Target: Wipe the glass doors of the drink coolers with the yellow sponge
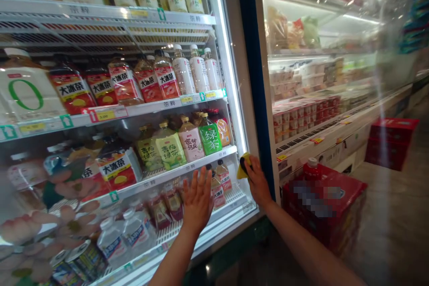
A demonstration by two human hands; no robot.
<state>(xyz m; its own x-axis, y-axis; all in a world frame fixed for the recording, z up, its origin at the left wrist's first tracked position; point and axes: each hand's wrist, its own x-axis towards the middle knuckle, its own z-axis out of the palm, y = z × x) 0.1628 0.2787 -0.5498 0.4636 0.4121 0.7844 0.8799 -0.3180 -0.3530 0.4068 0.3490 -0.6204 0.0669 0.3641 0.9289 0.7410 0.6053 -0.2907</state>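
Note:
Fingers spread, my left hand (pixel 197 201) is at the glass door of a drinks cooler, in front of the lower shelves, and holds nothing. My right hand (pixel 258 181) is wrapped on a yellow cloth (pixel 241 170) with a dark patch, at the right edge of the door beside the lit strip. Behind the glass, near my left hand, are small bottles (pixel 217 194) and a green tea bottle (pixel 210 136). Part of the cloth is hidden by my fingers.
Red boxes (pixel 348 187) with a red bottle (pixel 312 170) on top stand on the floor at right. Further back is another red stack (pixel 390 143). An open chilled display (pixel 301 143) runs along the right. Flower decals (pixel 72 225) cover the lower left glass.

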